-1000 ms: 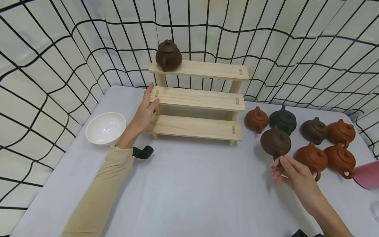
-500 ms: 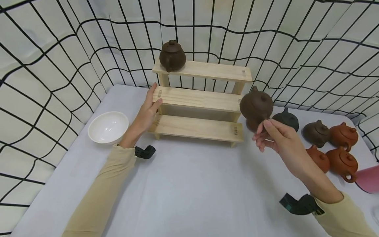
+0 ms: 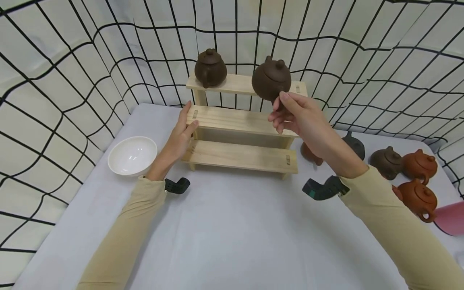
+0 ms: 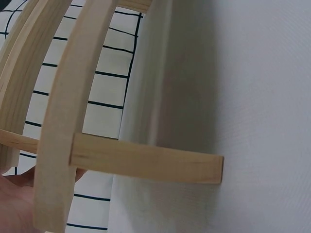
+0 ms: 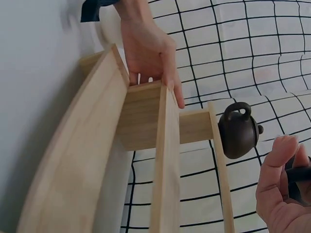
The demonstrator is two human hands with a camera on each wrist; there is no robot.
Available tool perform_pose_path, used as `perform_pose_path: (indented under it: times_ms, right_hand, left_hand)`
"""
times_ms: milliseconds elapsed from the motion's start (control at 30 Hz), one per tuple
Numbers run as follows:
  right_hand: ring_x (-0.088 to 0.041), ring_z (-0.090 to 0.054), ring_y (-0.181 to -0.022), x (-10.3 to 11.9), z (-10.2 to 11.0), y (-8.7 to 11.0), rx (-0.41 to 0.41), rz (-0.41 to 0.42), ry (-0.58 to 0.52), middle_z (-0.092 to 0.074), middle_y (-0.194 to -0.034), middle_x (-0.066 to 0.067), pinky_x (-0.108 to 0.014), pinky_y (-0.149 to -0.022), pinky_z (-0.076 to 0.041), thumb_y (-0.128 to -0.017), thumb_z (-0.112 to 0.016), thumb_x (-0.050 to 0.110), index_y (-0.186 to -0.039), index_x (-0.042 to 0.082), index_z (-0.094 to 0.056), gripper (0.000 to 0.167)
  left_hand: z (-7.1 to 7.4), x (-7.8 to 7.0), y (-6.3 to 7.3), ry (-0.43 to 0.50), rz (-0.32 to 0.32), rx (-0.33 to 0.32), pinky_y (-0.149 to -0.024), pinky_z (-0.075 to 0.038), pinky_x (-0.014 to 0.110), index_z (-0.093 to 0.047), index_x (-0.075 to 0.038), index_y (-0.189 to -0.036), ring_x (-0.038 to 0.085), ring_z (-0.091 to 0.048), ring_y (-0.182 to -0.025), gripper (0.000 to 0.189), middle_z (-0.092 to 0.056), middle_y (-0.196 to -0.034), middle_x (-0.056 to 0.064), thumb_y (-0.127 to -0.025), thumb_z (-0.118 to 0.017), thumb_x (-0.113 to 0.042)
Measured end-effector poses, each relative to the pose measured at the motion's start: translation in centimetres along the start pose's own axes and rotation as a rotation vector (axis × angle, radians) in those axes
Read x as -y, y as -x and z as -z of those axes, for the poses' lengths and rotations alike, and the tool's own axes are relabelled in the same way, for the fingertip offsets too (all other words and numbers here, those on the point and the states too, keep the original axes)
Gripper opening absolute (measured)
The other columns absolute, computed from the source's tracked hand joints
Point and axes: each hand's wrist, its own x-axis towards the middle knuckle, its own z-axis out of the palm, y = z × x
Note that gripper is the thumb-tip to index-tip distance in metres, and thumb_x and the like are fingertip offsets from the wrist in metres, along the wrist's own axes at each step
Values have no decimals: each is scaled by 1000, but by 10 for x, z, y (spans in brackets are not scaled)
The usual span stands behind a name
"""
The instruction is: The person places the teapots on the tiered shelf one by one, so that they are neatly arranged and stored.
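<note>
While it is held up before the right part of the top board, the dark brown teapot (image 3: 271, 80) is pinched at its handle between the thumb and fingers of the right hand (image 3: 306, 114); whether its base touches the board, I cannot tell. The top board (image 3: 237, 84) belongs to a three-tier wooden shelf (image 3: 243, 157), and at its left end a second dark teapot (image 3: 210, 69) stands upright. Lower down, the left hand (image 3: 180, 135) grips the left end of the middle board, its thumb lying over the edge. To the right of the shelf, a reddish teapot (image 3: 309, 155) is partly hidden behind the right wrist, with a grey-green teapot (image 3: 355, 146) near it. Farther right sit a brown teapot (image 3: 386, 162) and two orange-brown teapots, one behind (image 3: 420, 165) and one in front (image 3: 418, 199), the latter just beside a pink object (image 3: 451, 217). A white bowl (image 3: 132, 156) rests left of the shelf, near the left wrist. Everything stands on a white cloth (image 3: 232, 225), with black wire mesh (image 3: 236, 48) behind.
</note>
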Motion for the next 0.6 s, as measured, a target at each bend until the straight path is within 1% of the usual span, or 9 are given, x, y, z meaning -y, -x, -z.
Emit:
perform_pose_path:
  times_ms: [233, 400, 533, 600]
  right_hand:
    - [-14, -61, -74, 7, -16, -40, 5, -17, -68, -66, -86, -7, -22, -66, -52, -114, -43, 26, -104, -1, -59, 33]
    - [-13, -61, -70, 7, -23, -61, 13, -38, -127, -67, -81, -6, -21, -64, -52, -114, -45, 26, -101, -1, -59, 33]
    - [-13, -60, -66, 5, -28, -72, -5, -68, -113, -67, -78, -5, -21, -61, -51, -113, -45, 26, -97, 1, -58, 33]
    - [-12, -60, -65, 5, -30, -75, -9, -74, -86, -67, -77, -4, -21, -61, -52, -114, -44, 26, -97, 1, -58, 33]
  left_hand:
    - [4, 1, 0, 12, -2, -2, -127, 0, 37, 4, -6, -167, 19, 5, -159, 68, 6, -175, 10, -112, -33, -20]
    - [4, 2, 0, 42, -1, 2, -127, 0, 38, 4, -5, -167, 20, 6, -160, 68, 6, -175, 12, -112, -34, -18]
    - [3, 1, 0, 54, -7, 4, -128, 0, 38, 3, -4, -167, 22, 5, -160, 68, 5, -175, 13, -112, -35, -17]
    - [3, 1, 0, 55, -7, 3, -128, 0, 38, 3, -4, -167, 22, 5, -160, 68, 5, -175, 13, -112, -35, -17]
